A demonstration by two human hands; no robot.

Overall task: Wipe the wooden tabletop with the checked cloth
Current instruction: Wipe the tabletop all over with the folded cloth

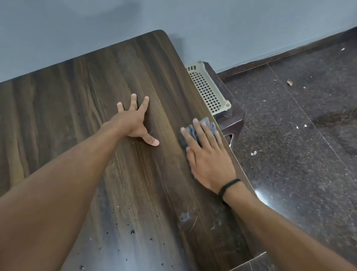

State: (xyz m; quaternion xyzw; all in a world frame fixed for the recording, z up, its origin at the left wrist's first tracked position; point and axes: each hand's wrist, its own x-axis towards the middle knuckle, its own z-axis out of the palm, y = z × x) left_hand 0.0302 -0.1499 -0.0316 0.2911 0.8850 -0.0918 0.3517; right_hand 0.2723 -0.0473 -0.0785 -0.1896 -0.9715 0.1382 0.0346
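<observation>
The dark wooden tabletop (63, 118) fills the left and middle of the head view. My right hand (209, 156) lies flat near the table's right edge and presses down on the grey-blue checked cloth (191, 131), most of which is hidden under the fingers. My left hand (136, 122) rests on the wood a little left of the cloth, fingers spread wide, holding nothing. Small water drops and dark specks (132, 232) dot the near part of the tabletop, and a dull smudge (184, 216) sits close to my right forearm.
A cream perforated plastic basket (206, 87) sits on a dark brown stool (230, 115) right beside the table's right edge. Beyond it is dark speckled floor (308, 141) with bits of litter. A grey-blue wall (157, 7) runs behind the table's far edge.
</observation>
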